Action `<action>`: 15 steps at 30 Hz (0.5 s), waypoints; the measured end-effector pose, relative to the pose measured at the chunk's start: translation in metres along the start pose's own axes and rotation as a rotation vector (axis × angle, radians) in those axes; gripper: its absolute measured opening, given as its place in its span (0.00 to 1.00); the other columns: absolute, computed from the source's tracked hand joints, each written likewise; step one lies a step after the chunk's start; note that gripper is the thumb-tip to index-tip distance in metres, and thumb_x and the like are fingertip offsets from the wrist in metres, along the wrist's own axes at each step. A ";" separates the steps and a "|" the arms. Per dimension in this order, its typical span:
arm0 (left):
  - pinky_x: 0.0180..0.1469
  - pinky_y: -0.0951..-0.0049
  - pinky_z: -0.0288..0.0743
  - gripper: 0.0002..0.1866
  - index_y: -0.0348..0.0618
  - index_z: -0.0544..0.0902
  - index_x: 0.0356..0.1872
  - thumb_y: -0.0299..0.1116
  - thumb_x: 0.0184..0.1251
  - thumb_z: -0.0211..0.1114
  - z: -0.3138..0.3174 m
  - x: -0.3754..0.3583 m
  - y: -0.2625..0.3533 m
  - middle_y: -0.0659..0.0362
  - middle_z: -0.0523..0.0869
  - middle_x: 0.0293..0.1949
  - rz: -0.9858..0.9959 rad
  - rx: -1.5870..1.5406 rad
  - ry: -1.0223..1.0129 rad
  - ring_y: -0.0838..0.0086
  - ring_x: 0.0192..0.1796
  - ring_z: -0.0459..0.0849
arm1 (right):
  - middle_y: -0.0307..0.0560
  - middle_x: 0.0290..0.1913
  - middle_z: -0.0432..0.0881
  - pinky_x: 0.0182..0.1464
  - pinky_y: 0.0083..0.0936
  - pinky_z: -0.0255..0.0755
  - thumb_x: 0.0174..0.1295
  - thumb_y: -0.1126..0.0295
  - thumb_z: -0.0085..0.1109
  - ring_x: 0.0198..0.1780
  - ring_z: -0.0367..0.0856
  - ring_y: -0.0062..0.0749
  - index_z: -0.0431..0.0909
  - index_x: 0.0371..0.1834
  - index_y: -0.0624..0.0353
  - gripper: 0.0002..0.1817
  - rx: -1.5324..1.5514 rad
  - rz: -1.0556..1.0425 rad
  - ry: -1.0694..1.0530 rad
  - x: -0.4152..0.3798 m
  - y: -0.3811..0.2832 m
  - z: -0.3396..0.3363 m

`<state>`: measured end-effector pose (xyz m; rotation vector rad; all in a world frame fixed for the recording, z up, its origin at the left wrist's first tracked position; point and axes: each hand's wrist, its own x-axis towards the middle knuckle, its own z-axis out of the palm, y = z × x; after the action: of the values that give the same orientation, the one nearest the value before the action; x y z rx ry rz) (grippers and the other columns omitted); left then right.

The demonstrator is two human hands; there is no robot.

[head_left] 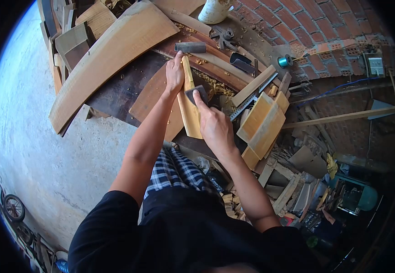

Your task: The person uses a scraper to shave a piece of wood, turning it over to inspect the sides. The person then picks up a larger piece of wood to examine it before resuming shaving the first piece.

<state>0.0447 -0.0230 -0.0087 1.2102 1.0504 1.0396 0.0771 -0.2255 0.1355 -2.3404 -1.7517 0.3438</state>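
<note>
A narrow yellowish piece of wood (189, 119) lies lengthwise on the workbench in front of me. My left hand (175, 73) is closed round its far part, near a dark curved tube-like piece (190, 47). In my right hand (215, 126) is a small dark flat block (194, 93), pressed against the wood's right side with the index finger stretched over it. Under and left of the wood rests a curved brown board (154, 101). Wood shavings (215, 86) are heaped just right of the block.
A large curved plank (115, 50) spans the bench's left side. To the right lie stacked yellow boards (263, 123), a metal ruler (252, 98) and a green spool (284, 61). A white bucket (213, 12) stands at the back. Wood scraps (293, 182) cover the lower right floor.
</note>
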 end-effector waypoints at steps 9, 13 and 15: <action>0.35 0.59 0.67 0.34 0.28 0.74 0.23 0.52 0.82 0.49 0.005 0.001 -0.009 0.53 0.73 0.18 -0.008 -0.044 0.018 0.70 0.25 0.69 | 0.53 0.30 0.83 0.34 0.46 0.84 0.67 0.74 0.54 0.28 0.87 0.53 0.67 0.78 0.38 0.34 -0.069 0.052 -0.032 -0.023 0.001 -0.005; 0.35 0.57 0.66 0.34 0.26 0.74 0.23 0.52 0.82 0.50 0.010 -0.001 -0.009 0.50 0.73 0.17 0.032 -0.057 0.007 0.68 0.25 0.68 | 0.52 0.31 0.83 0.34 0.45 0.84 0.68 0.74 0.53 0.29 0.88 0.53 0.66 0.79 0.36 0.35 -0.075 0.034 0.026 -0.025 0.010 0.000; 0.35 0.57 0.66 0.33 0.27 0.73 0.24 0.51 0.82 0.50 0.008 0.002 -0.011 0.51 0.72 0.17 0.056 0.017 -0.016 0.68 0.24 0.68 | 0.52 0.30 0.83 0.34 0.45 0.84 0.67 0.74 0.53 0.28 0.87 0.53 0.67 0.79 0.37 0.35 -0.093 0.038 0.039 -0.027 0.009 0.004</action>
<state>0.0535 -0.0235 -0.0189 1.2660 1.0195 1.0643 0.0764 -0.2543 0.1304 -2.4297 -1.7435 0.2259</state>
